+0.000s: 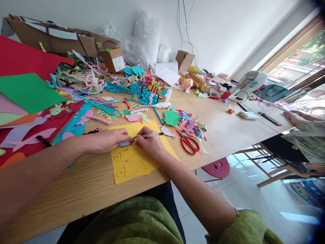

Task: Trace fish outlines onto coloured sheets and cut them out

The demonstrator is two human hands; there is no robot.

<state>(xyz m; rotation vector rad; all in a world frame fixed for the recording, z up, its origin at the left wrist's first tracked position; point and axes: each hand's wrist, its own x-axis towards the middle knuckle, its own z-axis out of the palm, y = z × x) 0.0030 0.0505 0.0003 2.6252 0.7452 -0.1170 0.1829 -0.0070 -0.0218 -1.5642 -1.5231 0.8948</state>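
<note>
A sheet of yellow paper (152, 162) lies at the table's front edge, with two fish outlines drawn in dark line on its lower left part. My left hand (115, 139) presses a small grey cut-out (125, 144) down on the sheet, its fingers together and mostly covering it. Closed around a slim pen (153, 135), my right hand (149, 142) rests on the paper, the pen's tip beside the cut-out. A grey-and-white paper fish (167, 131) lies by the sheet's right edge. Red-handled scissors (190, 145) lie further right.
Coloured paper sheets (30, 93) and pipe cleaners are piled at left. Behind the yellow sheet are paper scraps (190, 123), a glue bottle (162, 105) and blue decorations (144, 96). Cardboard boxes (50, 37) line the wall. Another person's hand (294, 118) rests at far right.
</note>
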